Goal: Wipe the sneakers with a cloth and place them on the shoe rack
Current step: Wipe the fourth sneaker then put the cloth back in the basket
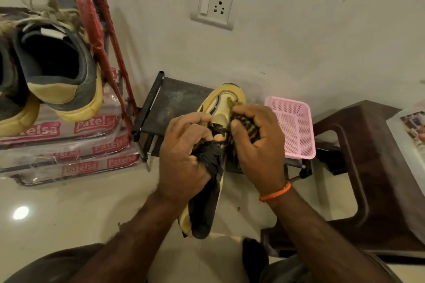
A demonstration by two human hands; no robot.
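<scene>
The left hand (184,151) has its fingers curled tight around the black laces and tongue of a yellow and black sneaker (218,119), holding it up in front of the body with the toe pointing away toward the wall. The right hand (257,142), an orange thread (274,194) on its wrist, clutches a dark striped cloth (245,128) bunched against the shoe's right side. Beneath them stands a low black shoe rack (174,99) carrying a pink basket (293,126). A brown plastic stool (368,163) sits to the right. At left, another sneaker (62,62) rests on a red-framed rack (99,18).
</scene>
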